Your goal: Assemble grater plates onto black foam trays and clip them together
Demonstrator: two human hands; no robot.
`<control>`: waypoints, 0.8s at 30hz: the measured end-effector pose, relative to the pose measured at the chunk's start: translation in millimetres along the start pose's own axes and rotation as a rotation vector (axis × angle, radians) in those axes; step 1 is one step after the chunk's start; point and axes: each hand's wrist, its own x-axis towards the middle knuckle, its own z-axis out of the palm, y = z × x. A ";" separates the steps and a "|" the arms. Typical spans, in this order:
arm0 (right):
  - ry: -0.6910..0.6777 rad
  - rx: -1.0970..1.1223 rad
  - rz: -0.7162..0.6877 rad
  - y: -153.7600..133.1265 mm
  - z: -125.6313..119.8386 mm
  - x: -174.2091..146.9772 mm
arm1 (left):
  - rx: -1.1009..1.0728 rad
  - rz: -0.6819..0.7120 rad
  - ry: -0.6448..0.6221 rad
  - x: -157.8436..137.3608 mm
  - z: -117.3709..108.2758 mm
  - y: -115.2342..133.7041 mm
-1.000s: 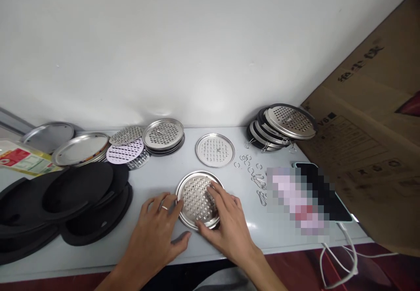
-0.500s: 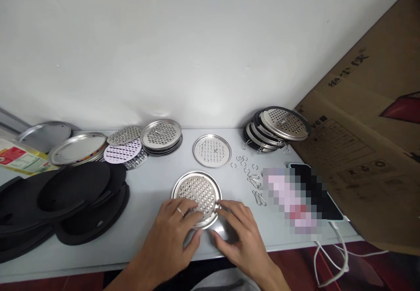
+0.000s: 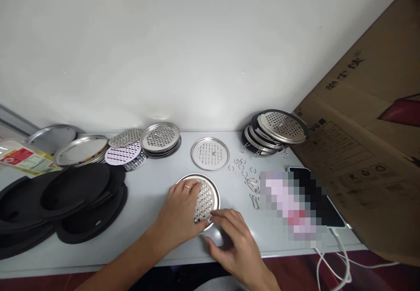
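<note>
Head view: the holed plate [image 3: 206, 198] is best kept flat by the left hand [image 3: 180, 212] (grip can't be told) and loose right hand [image 3: 239, 243].

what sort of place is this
Probably a small workshop or assembly area: the table holds a stack of perforated metal plates, a pile of black round pieces and a scatter of small metal rings.

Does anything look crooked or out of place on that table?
Yes: the back-right stack, beside the cardboard box, looks askew. Its perforated top disc tilts and overhangs those below, not squarely aligned.
</note>
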 end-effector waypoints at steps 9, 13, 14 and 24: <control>-0.026 0.025 0.023 -0.5 -2.7 -0.9 | 0.028 -0.030 -0.066 6.0 -9.2 3.2; -0.040 0.037 0.037 -1.1 -3.8 0.2 | 0.029 -0.071 -0.123 10.4 -15.0 4.5; -0.044 0.038 0.040 -1.3 -4.1 0.6 | 0.036 -0.074 -0.125 11.5 -15.7 4.9; -0.046 0.025 0.020 -2.2 -2.7 2.3 | 0.062 -0.054 -0.121 17.8 -18.1 5.1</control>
